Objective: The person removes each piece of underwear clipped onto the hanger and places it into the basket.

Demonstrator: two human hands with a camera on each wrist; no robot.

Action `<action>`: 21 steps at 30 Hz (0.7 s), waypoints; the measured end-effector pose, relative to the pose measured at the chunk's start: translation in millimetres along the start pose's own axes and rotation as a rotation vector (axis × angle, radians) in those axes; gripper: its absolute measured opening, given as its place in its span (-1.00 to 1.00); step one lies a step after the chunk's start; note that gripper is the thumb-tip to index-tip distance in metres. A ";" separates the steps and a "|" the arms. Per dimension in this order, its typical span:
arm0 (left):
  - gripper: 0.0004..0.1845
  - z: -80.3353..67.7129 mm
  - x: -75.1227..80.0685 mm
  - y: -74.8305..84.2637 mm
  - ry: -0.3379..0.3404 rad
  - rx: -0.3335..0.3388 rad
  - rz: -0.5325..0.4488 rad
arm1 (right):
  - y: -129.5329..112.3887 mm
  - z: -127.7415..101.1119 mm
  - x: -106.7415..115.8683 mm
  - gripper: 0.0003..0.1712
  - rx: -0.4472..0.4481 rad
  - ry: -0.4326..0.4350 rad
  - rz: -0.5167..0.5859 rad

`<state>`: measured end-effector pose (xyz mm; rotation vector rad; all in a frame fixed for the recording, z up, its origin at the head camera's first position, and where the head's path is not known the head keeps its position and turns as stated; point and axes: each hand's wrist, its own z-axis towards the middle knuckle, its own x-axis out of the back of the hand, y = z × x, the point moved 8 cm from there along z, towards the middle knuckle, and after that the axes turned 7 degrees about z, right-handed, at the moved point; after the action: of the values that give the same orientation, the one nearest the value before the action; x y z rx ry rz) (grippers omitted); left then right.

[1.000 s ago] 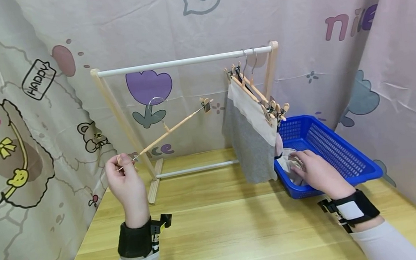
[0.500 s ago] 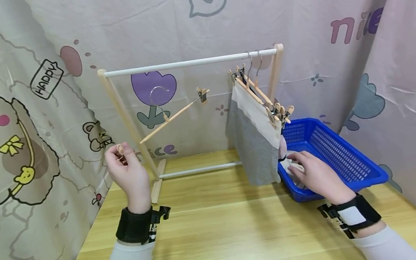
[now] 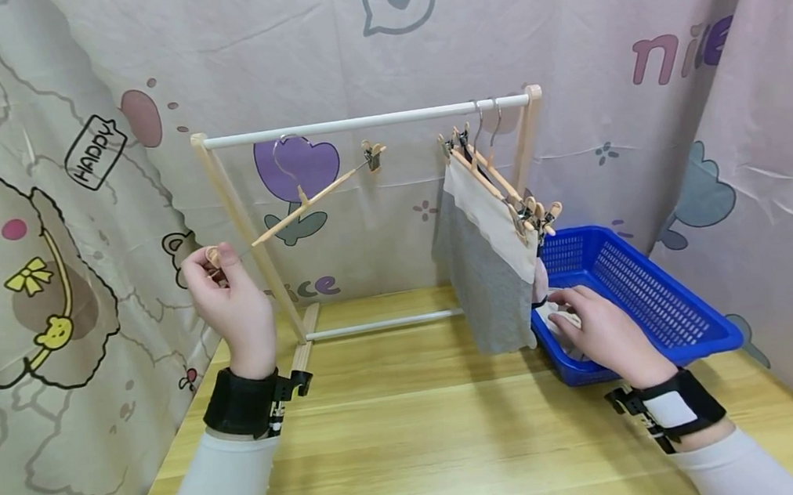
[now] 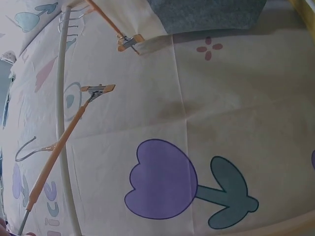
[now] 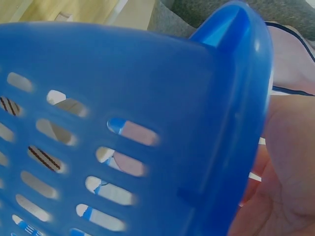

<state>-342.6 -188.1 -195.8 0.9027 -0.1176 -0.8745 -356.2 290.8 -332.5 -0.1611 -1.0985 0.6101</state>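
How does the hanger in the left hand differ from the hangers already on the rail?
The held hanger is tilted, bare and off the rail, its near end pinched by the left hand. The hung hangers are hooked on the rail's right end and carry cloths. Both kinds are wooden, with metal hooks and clips.

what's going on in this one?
A person stands at a small wooden drying rack on a table. The left hand pinches one end clip of an empty wooden hanger and holds it tilted up just below the rail. The right hand reaches into a blue basket and touches the laundry in it. Two hangers with a cream cloth and a grey cloth already hang at the rail's right end.
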 end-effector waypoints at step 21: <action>-0.76 35.6 8.0 -7.1 0.085 0.084 0.002 | -6.9 4.8 13.6 -0.64 0.055 0.052 -0.024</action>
<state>-357.2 -218.5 -180.4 1.0163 -0.0822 -0.8330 -353.5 291.5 -316.7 -0.1153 -1.0306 0.6113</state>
